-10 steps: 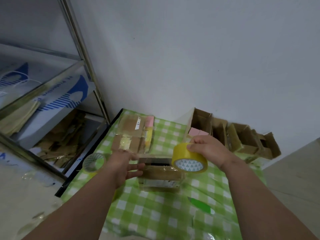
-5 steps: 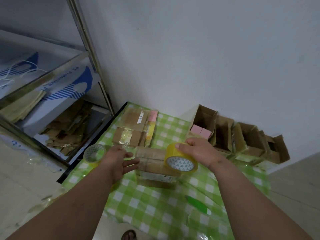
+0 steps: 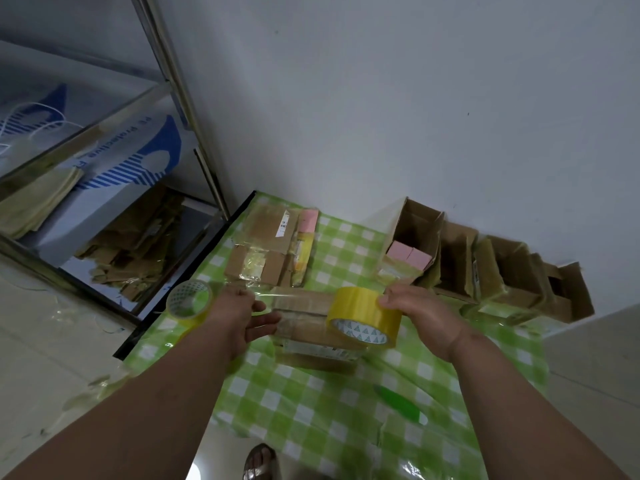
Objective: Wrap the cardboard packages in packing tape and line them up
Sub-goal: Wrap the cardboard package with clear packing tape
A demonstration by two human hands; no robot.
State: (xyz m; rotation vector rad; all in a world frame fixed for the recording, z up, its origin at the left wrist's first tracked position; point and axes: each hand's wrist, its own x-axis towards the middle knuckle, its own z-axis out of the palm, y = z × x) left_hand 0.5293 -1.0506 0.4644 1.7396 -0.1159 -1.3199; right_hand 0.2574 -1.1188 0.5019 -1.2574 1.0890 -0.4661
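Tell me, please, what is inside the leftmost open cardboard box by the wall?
Pink boxes sit inside the open box; its flaps and walls hide anything beneath them.

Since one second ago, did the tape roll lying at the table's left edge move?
No. The spare tape roll keeps its place beside the flat taped packages.

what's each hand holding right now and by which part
The right hand grips the yellow tape roll by its outer rim. The left hand rests straight fingers against the cardboard package, gripping nothing.
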